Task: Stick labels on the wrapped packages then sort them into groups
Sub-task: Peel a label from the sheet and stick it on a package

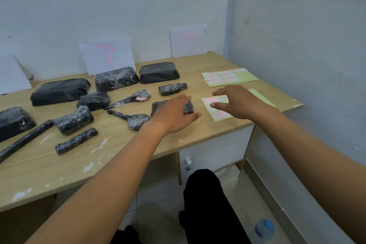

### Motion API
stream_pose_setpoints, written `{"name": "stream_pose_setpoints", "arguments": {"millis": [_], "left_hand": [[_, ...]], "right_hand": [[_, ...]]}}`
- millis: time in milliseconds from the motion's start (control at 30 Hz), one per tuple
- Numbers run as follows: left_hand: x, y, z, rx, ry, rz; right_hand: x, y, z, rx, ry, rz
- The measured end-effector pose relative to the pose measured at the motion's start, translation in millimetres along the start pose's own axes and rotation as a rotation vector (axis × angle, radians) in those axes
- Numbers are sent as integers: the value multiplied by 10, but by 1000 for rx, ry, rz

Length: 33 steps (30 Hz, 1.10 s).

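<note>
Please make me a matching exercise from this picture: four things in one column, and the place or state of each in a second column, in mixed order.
1. left hand
2. right hand
3. spoon-shaped package
4. bottle

A. on the floor
B. over the near label sheet
C. bears a pink label
D. over a flat black package

Pairs: 1-D, 2-B, 3-C, 4-A

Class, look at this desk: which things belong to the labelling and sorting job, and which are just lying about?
Belongs to the job:
black wrapped packages
near label sheet
far label sheet
paper signs with pink writing
left hand, over a small package
right hand, above the near sheet

Just lying about:
blue-capped bottle
white cupboard under the table
</note>
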State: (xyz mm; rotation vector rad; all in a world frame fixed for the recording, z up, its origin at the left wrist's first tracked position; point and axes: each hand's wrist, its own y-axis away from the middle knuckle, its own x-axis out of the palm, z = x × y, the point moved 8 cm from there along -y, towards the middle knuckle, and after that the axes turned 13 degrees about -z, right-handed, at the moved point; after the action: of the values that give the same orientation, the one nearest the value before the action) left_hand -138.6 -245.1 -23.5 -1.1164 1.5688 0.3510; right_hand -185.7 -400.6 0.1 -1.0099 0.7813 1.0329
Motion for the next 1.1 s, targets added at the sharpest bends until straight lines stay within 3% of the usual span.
{"name": "stream_pose_setpoints", "arguments": {"millis": [267,600,900,1100], "left_hand": [[511,-193,-174,65,8,98],[764,-256,-262,302,-19,96],[816,-209,-212,302,24,3],[794,-230,-183,264,77,-21]], "right_hand": [[237,39,-422,64,-8,29],[420,20,-435,26,22,-51],[460,-17,-386,147,79,-180],[518,-69,-385,260,104,-161]]}}
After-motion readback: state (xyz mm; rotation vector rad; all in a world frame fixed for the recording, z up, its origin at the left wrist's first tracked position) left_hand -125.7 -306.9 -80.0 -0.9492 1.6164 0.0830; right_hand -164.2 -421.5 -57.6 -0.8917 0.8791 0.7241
